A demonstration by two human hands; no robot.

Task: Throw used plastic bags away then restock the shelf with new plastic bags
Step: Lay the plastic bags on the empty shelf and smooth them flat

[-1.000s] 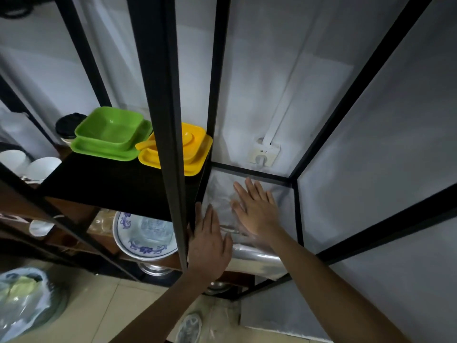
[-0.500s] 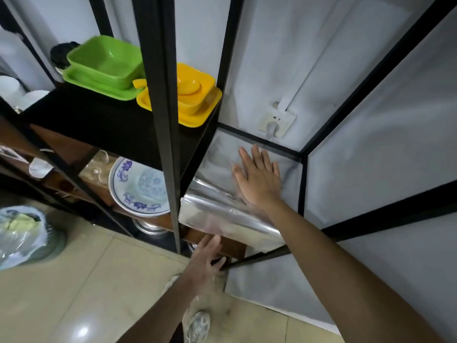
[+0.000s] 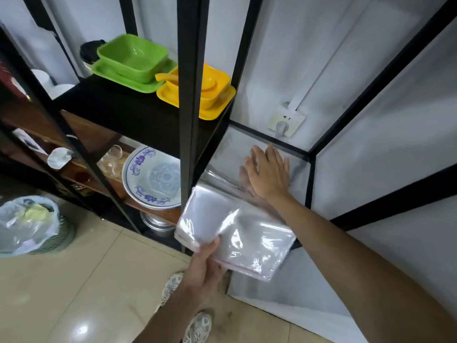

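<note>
Now | right hand [image 3: 268, 175] flat on shelf [image 3: 230, 154] | left hand [image 3: 204, 264] gripping plastic bags [image 3: 235, 231]

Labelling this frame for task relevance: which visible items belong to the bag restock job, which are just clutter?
Job:
- stack of clear plastic bags, gripped by left hand
- plastic sheet on shelf, under flat right hand
- lined bin on the floor

Clutter:
- green dishes
- yellow dishes
- blue-patterned plate
- wall socket
</note>
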